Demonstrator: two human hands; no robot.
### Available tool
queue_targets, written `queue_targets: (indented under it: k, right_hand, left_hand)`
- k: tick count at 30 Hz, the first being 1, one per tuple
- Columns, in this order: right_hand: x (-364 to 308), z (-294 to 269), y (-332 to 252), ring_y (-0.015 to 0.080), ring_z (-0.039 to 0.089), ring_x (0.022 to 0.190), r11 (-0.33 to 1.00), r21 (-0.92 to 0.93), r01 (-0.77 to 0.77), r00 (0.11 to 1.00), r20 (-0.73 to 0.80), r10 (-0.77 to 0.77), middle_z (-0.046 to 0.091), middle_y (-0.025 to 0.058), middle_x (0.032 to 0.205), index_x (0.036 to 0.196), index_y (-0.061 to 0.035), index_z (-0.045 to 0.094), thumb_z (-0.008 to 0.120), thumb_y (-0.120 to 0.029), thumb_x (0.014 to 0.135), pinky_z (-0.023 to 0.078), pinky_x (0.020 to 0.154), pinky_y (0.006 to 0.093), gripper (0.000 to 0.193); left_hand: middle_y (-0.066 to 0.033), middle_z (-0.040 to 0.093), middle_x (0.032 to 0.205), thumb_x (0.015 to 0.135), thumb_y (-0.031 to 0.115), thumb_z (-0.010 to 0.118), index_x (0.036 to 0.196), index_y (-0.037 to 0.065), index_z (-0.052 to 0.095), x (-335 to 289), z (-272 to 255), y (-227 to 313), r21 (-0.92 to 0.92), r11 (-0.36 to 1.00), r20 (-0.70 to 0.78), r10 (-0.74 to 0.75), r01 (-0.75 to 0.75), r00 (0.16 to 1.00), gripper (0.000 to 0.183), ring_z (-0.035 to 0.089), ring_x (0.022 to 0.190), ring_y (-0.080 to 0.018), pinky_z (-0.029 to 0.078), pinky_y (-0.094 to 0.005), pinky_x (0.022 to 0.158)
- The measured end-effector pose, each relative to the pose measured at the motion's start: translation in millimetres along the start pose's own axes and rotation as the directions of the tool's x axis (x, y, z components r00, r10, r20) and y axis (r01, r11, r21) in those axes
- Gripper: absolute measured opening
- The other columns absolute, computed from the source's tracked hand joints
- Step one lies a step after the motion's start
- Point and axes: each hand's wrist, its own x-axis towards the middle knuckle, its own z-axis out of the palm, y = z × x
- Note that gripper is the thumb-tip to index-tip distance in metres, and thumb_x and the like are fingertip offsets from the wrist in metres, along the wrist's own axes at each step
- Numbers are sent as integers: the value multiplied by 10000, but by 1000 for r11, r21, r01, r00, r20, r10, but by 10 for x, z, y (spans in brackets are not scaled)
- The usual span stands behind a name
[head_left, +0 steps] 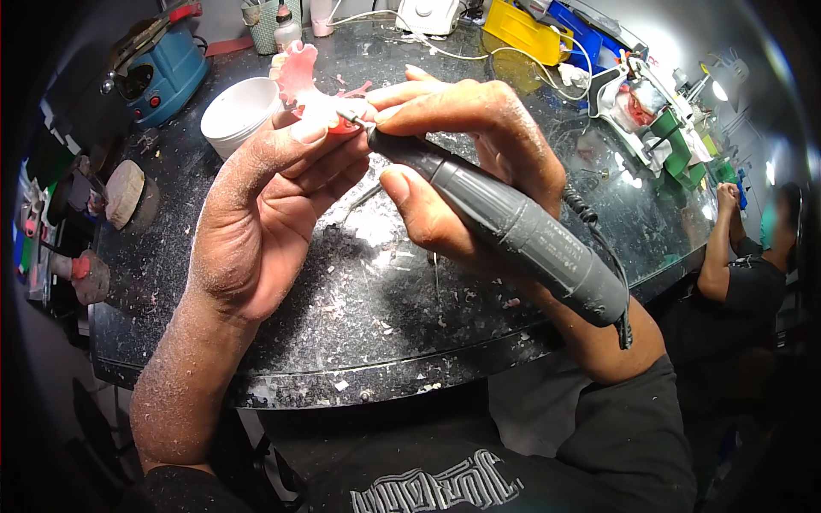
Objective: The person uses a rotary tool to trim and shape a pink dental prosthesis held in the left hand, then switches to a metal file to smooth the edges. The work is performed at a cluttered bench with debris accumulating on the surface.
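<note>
A pink denture plate (298,75) is pinched in the fingers of my left hand (261,205), raised above the bench. My right hand (505,128) grips a dark grey rotary handpiece (522,222) like a thick pen. Its thin metal bit (351,116) meets the near side of the denture, though glare there hides the exact contact. A coiled cord runs from the handpiece's back end. Pale dust coats my left wrist and forearm, and some lies on my right fingers.
A white tub (242,114) stands just beyond my left hand. Farther left are a blue machine (162,73) and a round plaster piece (126,195). Yellow bin (523,34) and white frame (637,107) sit far right. Dust and chips litter the black bench (359,342); another person sits at right.
</note>
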Motion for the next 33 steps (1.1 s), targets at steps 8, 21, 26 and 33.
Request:
queue_targets:
  k: [8,21,26,33]
  right_hand:
    - [11,-37,-33,207,734,881,999,12,-41,999,17,41,706,105,979,1095,-23,661,786,16,730,556,903,346,388]
    - [-15,-17,9,205,751,900,1000,18,-19,1000,6,19,735,69,962,1107,-49,663,789,-27,734,473,1076,434,394]
    - [1,-34,-11,206,746,897,1000,-9,-4,1000,15,4,731,74,963,1107,-48,663,792,-33,734,476,1069,433,395]
    - [-11,5,5,211,734,895,1000,-1,-15,1000,-24,15,725,88,971,1092,-43,677,799,-27,726,480,1054,424,387]
  left_hand:
    - [-184,690,1224,987,209,614,1317,-22,569,1,-2,1,10,1000,19,6,-7,1000,406,656,1190,-266,432,-447,1144]
    - [-199,690,1222,1007,201,596,1294,-34,602,7,-24,25,-86,996,75,-25,31,997,371,656,1197,-284,423,-445,1157]
    - [-195,689,1233,1009,203,598,1289,-28,606,-9,-25,2,-78,997,29,-24,26,999,363,649,1211,-292,410,-472,1168]
    - [-184,701,1216,1008,196,602,1261,-20,625,-13,-37,-6,-95,995,31,-24,27,999,334,643,1222,-297,394,-501,1183]
